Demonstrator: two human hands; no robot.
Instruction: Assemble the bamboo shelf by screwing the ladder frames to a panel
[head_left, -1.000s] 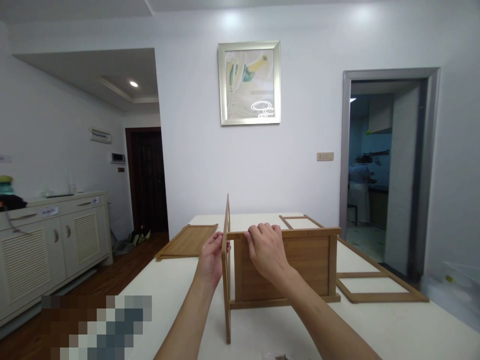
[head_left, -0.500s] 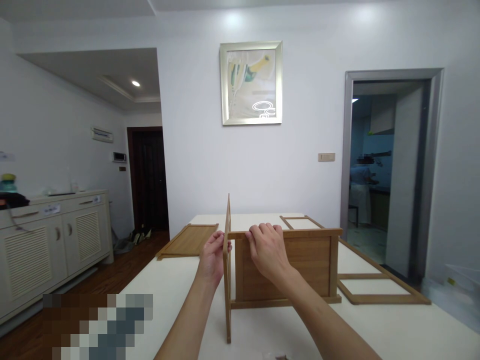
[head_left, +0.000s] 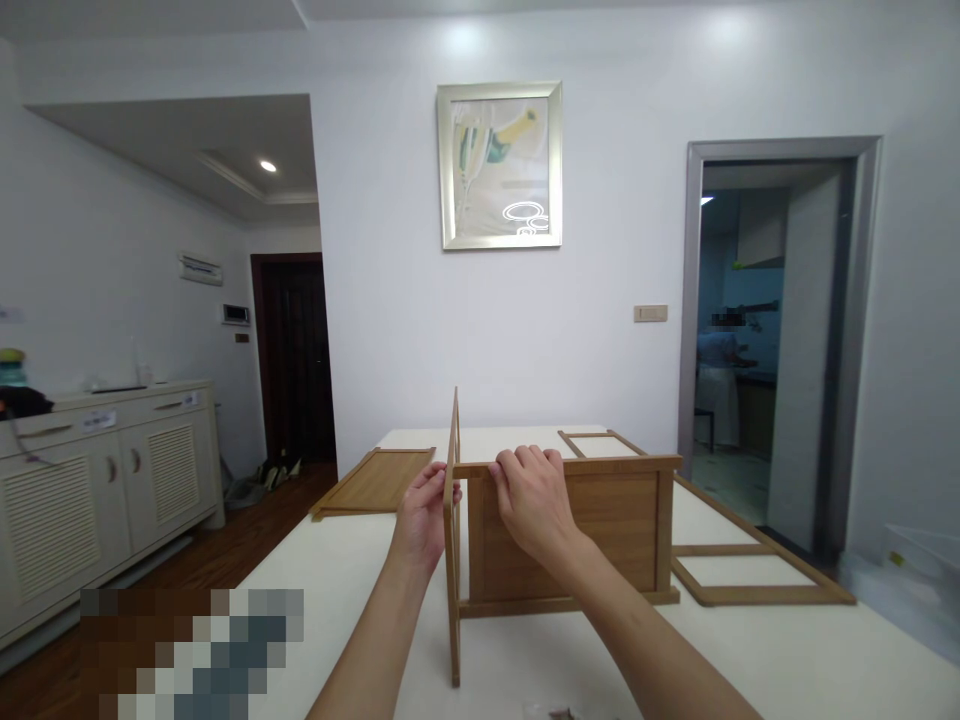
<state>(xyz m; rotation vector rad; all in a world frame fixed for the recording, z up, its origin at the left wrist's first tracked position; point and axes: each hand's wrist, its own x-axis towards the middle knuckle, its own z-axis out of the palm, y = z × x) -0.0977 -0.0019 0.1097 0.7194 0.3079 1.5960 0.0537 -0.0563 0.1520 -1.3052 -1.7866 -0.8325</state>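
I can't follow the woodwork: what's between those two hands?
Between left hand and right hand, the head view shows an upright wooden frame and one end of a rail.

Left fingers (head_left: 429, 480) partly behind upright frame (head_left: 453, 570); dark bits (head_left: 561, 714), perhaps bagged, cropped at bottom.

We can read no text or number. White labels (head_left: 99, 420) sit on both drawer fronts (head_left: 46, 432) near the pale cabinet's (head_left: 171, 465) top edge, their print too blurred for us.

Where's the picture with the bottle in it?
The framed picture hangs high on the white wall in the head view, above and left of the light switch.
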